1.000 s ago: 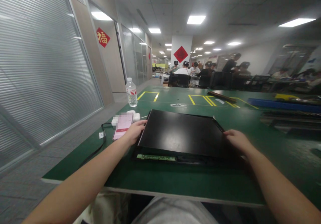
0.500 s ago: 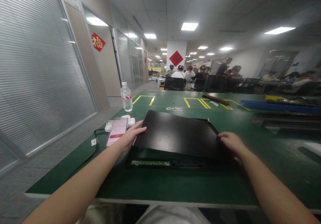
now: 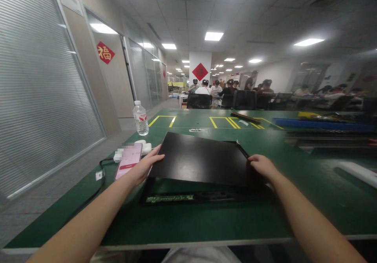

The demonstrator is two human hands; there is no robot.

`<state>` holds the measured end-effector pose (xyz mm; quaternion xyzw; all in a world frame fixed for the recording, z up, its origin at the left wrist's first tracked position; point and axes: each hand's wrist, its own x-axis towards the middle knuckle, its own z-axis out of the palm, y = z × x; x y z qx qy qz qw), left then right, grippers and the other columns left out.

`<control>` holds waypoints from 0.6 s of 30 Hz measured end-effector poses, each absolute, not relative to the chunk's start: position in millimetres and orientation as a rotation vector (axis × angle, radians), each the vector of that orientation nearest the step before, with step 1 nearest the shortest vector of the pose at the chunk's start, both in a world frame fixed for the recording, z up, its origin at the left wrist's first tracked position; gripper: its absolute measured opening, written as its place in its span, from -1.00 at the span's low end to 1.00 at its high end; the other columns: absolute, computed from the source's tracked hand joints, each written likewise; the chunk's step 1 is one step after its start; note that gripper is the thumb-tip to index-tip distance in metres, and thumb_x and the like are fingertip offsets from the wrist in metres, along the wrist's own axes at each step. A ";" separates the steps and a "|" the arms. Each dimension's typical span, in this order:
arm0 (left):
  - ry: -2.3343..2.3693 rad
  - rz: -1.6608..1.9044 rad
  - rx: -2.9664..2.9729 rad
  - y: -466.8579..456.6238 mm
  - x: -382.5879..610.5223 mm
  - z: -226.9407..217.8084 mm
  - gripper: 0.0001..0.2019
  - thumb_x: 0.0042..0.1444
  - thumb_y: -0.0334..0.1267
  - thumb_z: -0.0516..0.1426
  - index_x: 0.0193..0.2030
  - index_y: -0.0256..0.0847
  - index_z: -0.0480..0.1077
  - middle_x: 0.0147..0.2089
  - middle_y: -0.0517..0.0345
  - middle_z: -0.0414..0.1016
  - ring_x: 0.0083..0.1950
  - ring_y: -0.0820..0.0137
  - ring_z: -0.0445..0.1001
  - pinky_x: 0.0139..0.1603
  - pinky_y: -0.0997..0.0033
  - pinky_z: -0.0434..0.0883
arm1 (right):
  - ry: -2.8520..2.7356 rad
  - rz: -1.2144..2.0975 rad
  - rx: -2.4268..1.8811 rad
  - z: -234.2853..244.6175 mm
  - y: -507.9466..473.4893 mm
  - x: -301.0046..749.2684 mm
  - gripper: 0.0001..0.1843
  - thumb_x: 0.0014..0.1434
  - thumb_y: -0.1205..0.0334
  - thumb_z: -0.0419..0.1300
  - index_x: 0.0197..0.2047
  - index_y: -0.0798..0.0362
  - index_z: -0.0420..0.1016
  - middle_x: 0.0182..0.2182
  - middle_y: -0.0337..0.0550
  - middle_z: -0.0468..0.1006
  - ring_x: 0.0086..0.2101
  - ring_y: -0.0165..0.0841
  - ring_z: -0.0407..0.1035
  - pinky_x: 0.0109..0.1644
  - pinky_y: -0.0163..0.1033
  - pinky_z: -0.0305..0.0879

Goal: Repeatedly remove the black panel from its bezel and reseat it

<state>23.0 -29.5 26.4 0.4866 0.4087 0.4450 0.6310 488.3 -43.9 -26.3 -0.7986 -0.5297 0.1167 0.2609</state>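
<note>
A flat, glossy black screen panel [image 3: 200,159] lies slanted over a thin black frame [image 3: 218,196], its left side raised. My left hand [image 3: 149,164] grips the panel's left edge, thumb on top and the other fingers mostly hidden beneath. At the right edge, my right hand [image 3: 263,166] is closed on the panel's side; whether it also pinches the frame there, I cannot tell. A narrow green circuit board [image 3: 170,198] shows in the frame along the near edge. Most of the frame is covered by the panel.
On the green table [image 3: 165,231], left, are a phone [image 3: 129,162], a white earbud case [image 3: 146,148], a black cable [image 3: 88,198] and a water bottle [image 3: 141,118]. Dark strips [image 3: 318,141] and a white bar [image 3: 359,172] lie right. People sit farther back.
The whole view has shifted, so the scene sits farther left and slightly lower. Both hands keep their hold on the panel, and slightly more of the frame shows beneath its near-left corner.
</note>
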 end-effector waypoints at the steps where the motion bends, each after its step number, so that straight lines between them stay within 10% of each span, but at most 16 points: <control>1: 0.933 1.016 1.116 -29.8 22.8 26.9 -0.27 -0.02 -0.24 0.33 0.34 0.00 0.29 0.17 0.06 0.55 0.03 0.15 0.60 -0.01 0.31 0.52 | -1.437 0.305 -2.161 -26.5 -43.7 488.3 -0.69 0.01 0.47 0.15 -0.22 0.09 0.66 -0.22 -0.06 0.65 -0.18 -0.26 0.50 -0.10 -0.29 0.32; 14: 0.915 1.096 1.231 -34.4 26.1 32.5 -0.21 -0.12 -0.18 0.36 0.33 -0.05 0.32 0.19 0.03 0.54 0.16 0.04 0.51 0.15 0.19 0.46 | -1.314 0.354 -2.040 -33.3 -40.2 491.9 -0.50 0.14 0.25 0.15 0.17 0.08 0.49 -0.37 -0.16 0.60 -0.34 -0.30 0.47 -0.20 -0.25 0.31; 18: 0.895 1.136 1.329 -34.7 25.8 31.4 -0.18 -0.10 -0.13 0.34 0.37 -0.03 0.26 0.23 0.08 0.51 0.21 -0.01 0.46 0.20 0.11 0.44 | -1.209 0.393 -1.861 -36.9 -37.5 494.2 -0.65 0.13 0.14 0.20 -0.05 0.06 0.62 -0.20 -0.03 0.64 -0.13 -0.21 0.49 0.01 -0.17 0.33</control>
